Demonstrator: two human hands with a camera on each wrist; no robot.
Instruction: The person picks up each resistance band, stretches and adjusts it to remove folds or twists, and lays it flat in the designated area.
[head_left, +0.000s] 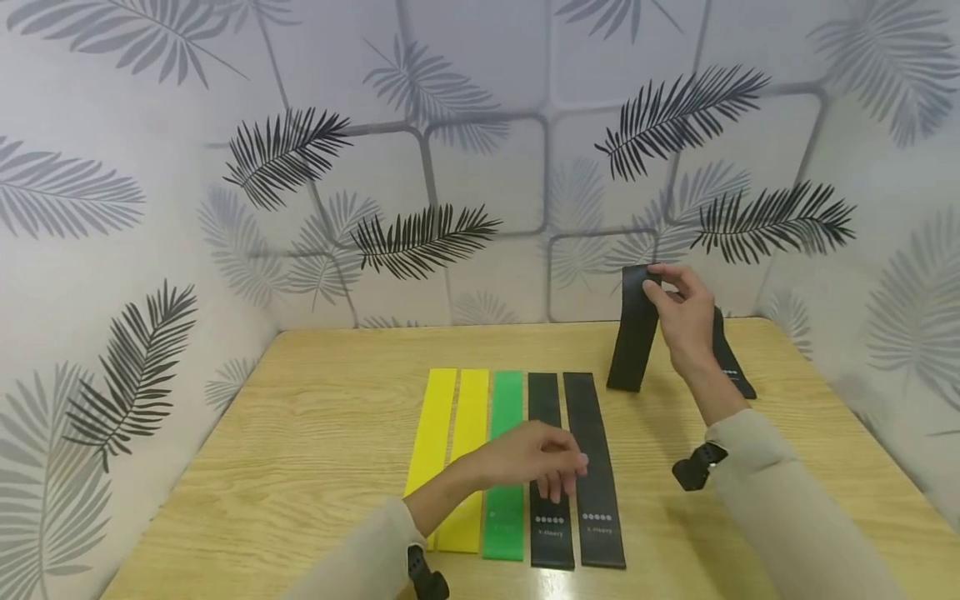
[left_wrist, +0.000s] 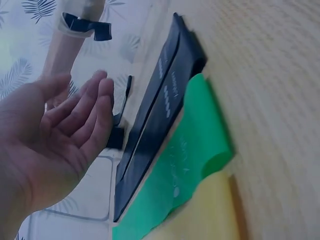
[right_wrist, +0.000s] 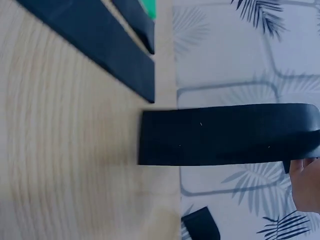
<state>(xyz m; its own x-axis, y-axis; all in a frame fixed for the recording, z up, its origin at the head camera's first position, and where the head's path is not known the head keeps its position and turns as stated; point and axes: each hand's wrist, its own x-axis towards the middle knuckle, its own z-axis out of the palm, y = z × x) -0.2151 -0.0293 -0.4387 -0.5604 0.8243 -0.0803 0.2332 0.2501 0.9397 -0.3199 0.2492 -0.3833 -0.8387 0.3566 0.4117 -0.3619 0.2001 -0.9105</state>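
My right hand pinches the top of a black resistance band, which hangs with its lower end at the tabletop. In the right wrist view the fingers show at the far end of this band. Loosely bent and holding nothing, my left hand hovers over the row of flat bands. That row has two yellow bands, a green band and two black bands with white dots and print. Part of the nearer black band is hidden by the left hand.
Another dark strip with white dots shows behind the right wrist; whether it belongs to the held band I cannot tell. The wooden table meets leaf-patterned walls at the back and sides.
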